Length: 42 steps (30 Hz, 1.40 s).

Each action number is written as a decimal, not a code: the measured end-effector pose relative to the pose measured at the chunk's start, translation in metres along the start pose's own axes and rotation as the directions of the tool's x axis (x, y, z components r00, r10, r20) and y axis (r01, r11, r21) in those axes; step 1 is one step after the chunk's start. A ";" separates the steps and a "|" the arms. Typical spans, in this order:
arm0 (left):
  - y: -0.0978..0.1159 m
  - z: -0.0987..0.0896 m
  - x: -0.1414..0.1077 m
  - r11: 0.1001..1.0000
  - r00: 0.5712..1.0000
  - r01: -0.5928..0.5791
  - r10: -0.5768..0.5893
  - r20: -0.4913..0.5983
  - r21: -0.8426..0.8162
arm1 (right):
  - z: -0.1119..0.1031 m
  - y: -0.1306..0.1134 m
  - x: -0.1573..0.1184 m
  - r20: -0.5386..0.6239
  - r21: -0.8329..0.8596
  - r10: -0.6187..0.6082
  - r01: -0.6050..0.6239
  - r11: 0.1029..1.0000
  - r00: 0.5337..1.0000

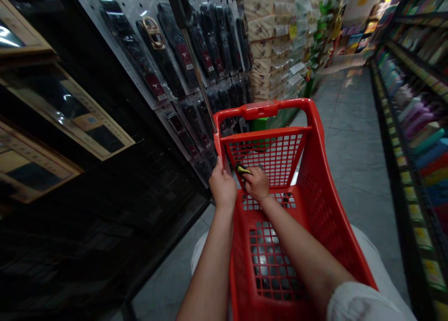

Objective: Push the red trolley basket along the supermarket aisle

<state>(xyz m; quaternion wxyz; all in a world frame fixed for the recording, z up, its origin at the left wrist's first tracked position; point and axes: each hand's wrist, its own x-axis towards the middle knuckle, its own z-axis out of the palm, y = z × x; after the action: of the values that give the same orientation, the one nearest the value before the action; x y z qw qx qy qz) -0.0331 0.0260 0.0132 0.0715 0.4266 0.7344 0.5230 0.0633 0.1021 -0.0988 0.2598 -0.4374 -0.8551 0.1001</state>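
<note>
A red plastic shopping cart (325,171) with grid panels stands right in front of me. My left hand (223,185) is closed around its left side edge, just below the handle corner, thumb up. Inside the basket, my right hand (258,184) is wrapped around a small black-and-yellow tool handle (242,170). The rest of this tool is hidden by my fingers, and its exact kind does not show. It is close to the upright grid flap (276,153). From the cart's left corner rises a thin metal pole (199,69) with a black upper part.
Packaged belts (182,50) hang on a rack ahead to the left. Framed boxes (101,134) project from the dark wall on the left. Stacked tan packages (266,45) stand beyond the cart. Shelves of colourful goods (420,120) line the right side of the tiled aisle (353,125).
</note>
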 end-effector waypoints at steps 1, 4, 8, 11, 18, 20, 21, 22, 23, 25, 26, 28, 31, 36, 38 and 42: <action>0.000 0.000 0.001 1.000 1.000 -0.001 0.001 0.001 -0.005 | -0.007 -0.007 0.010 -0.048 0.005 -0.032 0.032 0.999 0.998; -0.001 0.001 0.003 1.000 1.000 -0.005 0.005 0.004 -0.022 | -0.015 -0.017 0.028 -0.063 -0.029 -0.046 0.044 0.999 0.997; -0.002 0.002 0.004 1.000 1.000 0.004 -0.004 0.001 -0.026 | 0.003 -0.007 0.018 0.168 -0.113 -0.037 0.056 0.992 0.985; -0.004 0.003 0.006 0.999 1.000 0.003 -0.004 -0.012 -0.043 | 0.025 0.004 0.004 0.284 -0.149 -0.029 0.074 0.986 0.958; -0.008 0.007 0.013 1.000 1.000 -0.011 0.010 -0.019 -0.024 | 0.059 0.006 -0.014 0.434 -0.137 0.086 -0.029 0.990 0.897; -0.007 0.008 0.015 1.000 1.000 -0.019 0.019 -0.022 -0.015 | 0.062 0.005 -0.015 0.439 -0.137 0.095 -0.038 0.990 0.893; -0.007 0.008 0.015 1.000 1.000 -0.023 0.023 -0.022 -0.013 | 0.062 0.006 -0.015 0.441 -0.139 0.101 -0.044 0.989 0.892; -0.007 0.009 0.016 1.000 0.999 -0.027 0.026 -0.022 -0.013 | 0.060 0.007 -0.016 0.442 -0.142 0.112 -0.053 0.988 0.890; -0.006 0.009 0.016 1.000 0.999 -0.027 0.027 -0.021 -0.015 | 0.058 0.011 -0.017 0.443 -0.149 0.128 -0.068 0.987 0.887; -0.005 0.009 0.017 1.000 1.000 -0.022 0.021 -0.016 -0.022 | 0.049 0.021 -0.020 0.437 -0.175 0.184 -0.117 0.978 0.881; -0.005 0.009 0.017 1.000 1.000 -0.015 0.015 -0.015 -0.026 | 0.044 0.028 -0.023 0.426 -0.194 0.223 -0.152 0.969 0.877; -0.004 0.010 0.016 0.999 1.000 -0.004 0.003 -0.011 -0.040 | 0.030 0.046 -0.031 0.388 -0.245 0.324 -0.243 0.939 0.863; -0.002 0.011 0.016 0.998 1.000 -0.001 0.000 -0.004 -0.061 | 0.010 0.073 -0.047 0.306 -0.322 0.495 -0.401 0.858 0.813; 0.001 0.014 0.015 0.998 1.000 -0.017 0.017 0.004 -0.067 | -0.002 0.085 -0.059 0.276 -0.334 0.562 -0.471 0.817 0.780; 0.002 0.015 0.014 0.998 1.000 -0.011 0.011 -0.008 -0.057 | 0.006 0.074 -0.054 0.330 -0.297 0.488 -0.402 0.866 0.808; 0.001 0.012 0.015 0.999 1.000 -0.012 0.012 -0.024 -0.033 | 0.035 0.036 -0.039 0.457 -0.195 0.281 -0.213 0.957 0.844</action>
<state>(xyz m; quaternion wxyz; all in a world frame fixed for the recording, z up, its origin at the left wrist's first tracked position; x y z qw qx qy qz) -0.0351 0.0449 0.0133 0.0667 0.4236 0.7239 0.5405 0.0886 0.0943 -0.1563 -0.0062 -0.5221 -0.8338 0.1792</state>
